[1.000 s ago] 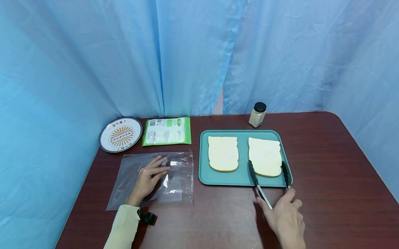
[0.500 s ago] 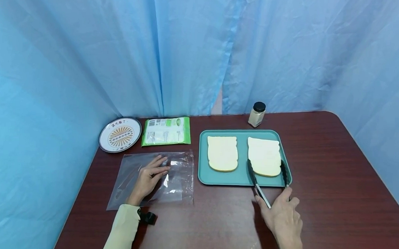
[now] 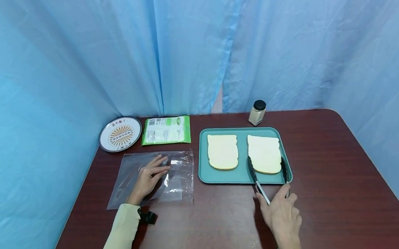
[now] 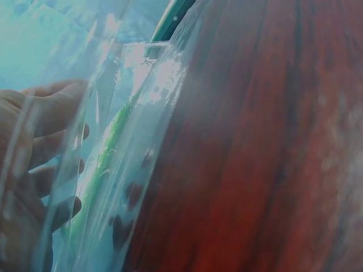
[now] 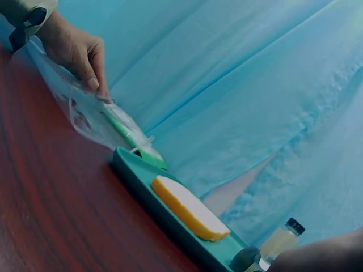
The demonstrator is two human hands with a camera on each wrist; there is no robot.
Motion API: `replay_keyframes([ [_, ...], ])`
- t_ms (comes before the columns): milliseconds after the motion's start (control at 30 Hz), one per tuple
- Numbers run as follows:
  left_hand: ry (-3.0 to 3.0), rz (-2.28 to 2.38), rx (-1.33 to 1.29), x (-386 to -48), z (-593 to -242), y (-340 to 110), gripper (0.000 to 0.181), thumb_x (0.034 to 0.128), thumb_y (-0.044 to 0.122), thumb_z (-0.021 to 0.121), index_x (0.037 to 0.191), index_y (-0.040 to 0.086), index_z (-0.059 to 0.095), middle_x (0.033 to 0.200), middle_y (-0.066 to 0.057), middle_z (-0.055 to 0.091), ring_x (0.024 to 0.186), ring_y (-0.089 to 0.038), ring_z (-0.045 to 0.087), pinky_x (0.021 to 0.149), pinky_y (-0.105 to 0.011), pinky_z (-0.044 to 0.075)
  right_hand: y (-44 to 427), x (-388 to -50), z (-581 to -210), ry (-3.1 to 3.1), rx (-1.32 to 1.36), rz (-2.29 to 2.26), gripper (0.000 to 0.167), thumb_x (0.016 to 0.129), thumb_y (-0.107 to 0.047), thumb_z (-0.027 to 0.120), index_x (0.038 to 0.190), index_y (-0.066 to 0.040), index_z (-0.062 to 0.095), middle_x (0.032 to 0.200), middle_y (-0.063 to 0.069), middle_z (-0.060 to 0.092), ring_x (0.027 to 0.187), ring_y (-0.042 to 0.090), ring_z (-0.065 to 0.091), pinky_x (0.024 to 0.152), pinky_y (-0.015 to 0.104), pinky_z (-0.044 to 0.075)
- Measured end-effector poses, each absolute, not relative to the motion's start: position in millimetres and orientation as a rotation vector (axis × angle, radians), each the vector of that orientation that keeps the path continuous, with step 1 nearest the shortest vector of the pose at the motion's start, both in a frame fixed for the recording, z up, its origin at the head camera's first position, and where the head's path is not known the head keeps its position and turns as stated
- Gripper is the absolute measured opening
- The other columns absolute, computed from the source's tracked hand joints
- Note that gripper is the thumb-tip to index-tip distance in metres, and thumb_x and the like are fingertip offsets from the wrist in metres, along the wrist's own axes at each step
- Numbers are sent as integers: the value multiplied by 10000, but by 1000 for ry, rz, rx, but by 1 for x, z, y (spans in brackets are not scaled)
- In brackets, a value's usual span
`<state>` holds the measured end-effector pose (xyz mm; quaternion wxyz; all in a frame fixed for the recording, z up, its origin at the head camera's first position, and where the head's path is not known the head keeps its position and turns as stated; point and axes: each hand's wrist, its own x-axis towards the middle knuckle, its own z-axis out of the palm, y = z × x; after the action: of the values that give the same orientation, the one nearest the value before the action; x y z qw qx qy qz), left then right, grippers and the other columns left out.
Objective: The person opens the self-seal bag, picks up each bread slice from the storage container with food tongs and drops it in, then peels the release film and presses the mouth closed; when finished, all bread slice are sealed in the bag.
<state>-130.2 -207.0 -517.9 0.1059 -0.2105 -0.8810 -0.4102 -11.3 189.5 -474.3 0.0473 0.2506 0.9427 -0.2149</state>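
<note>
Head view: blue curtains (image 3: 195, 47) line the back and sides of the reddish-brown wooden table (image 3: 336, 173), which leaves you broad room between the tray and its right edge. The teal rectangular tray (image 3: 242, 151) has its left rim just beside the clear plastic bag (image 3: 181, 182). Your left grip (image 3: 151, 175) rests on that bag, fingers extended. Your right grip (image 3: 283, 213) curls round the black-tipped tongs (image 3: 263, 193), whose tips flank the near end of the right bread slice (image 3: 264, 150); contact is unclear. Behind the bag lies the green-and-white packet (image 3: 167, 130), with the printed plate (image 3: 121, 134) at the table's back left corner. The left bread slice (image 3: 222, 151) lies on the tray, the black-capped jar (image 3: 257, 113) behind it. Against half a second ago, the table's right side shows slightly higher; both grips, tongs and slices keep their arrangement.
</note>
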Motion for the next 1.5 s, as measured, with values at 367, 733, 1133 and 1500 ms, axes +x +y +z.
replay_keyframes([
  [367,-2618,-1219,-604,-131,-519,-206,209,880,35,726,1077,62,793,1359,-166,652,1393,-395,499,1092,-570,446,196,-10,-477,2924,729,-626,913,915,-475,652,1460,83,176,1110,396,451,652,588,554,485,576,437],
  [733,-2609,-1221,-616,-132,-520,-205,207,873,22,725,1067,52,793,1361,-180,646,1391,-406,492,1088,-595,437,204,-7,-482,2927,706,-637,886,912,-497,661,1464,44,227,1117,372,493,650,564,562,483,552,435],
  [1133,-2589,-1223,-622,-132,-520,-206,213,868,25,726,1069,50,792,1354,-188,649,1384,-414,496,1089,-603,435,220,-5,-486,2951,624,-618,859,952,-549,595,1484,19,232,1120,375,515,671,554,571,513,574,450],
  [1500,-2574,-1207,-625,-132,-521,-206,225,853,5,733,1068,41,790,1342,-209,650,1366,-436,503,1070,-627,433,225,-6,-488,2941,617,-581,861,952,-562,587,1491,13,242,1128,369,509,671,526,572,525,572,459],
])
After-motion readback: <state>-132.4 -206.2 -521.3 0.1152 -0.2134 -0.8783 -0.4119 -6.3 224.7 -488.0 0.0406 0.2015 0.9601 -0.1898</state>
